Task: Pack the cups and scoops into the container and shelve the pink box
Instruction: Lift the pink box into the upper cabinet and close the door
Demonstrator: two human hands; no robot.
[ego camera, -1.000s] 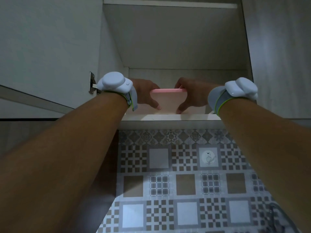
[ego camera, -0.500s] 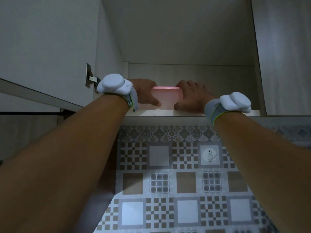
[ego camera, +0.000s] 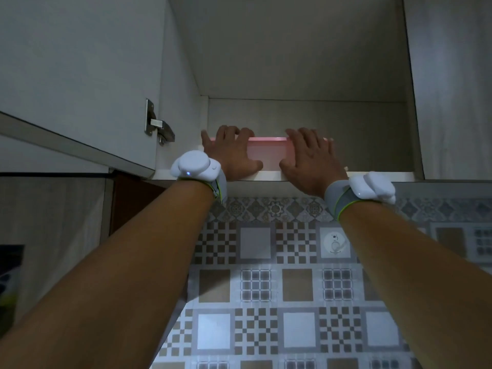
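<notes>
The pink box [ego camera: 269, 155] stands on the lower shelf [ego camera: 378, 176] of an open wall cabinet, just behind the shelf's front edge. My left hand [ego camera: 231, 153] lies against its left part, fingers over the top rim and thumb on the front face. On the box's right part my right hand [ego camera: 308, 158] rests the same way. Both hands hide the box's ends. No cups or scoops show.
The left cabinet door [ego camera: 80, 75] hangs open on a metal hinge [ego camera: 157, 126]. Another door panel [ego camera: 452, 75] stands at the right. The cabinet's back wall is a short way behind the box. A patterned tiled wall [ego camera: 266, 288] runs below the shelf.
The box has gone further back onto the shelf. My hands have shifted from its sides to its front and top, with the fingers now spread flat.
</notes>
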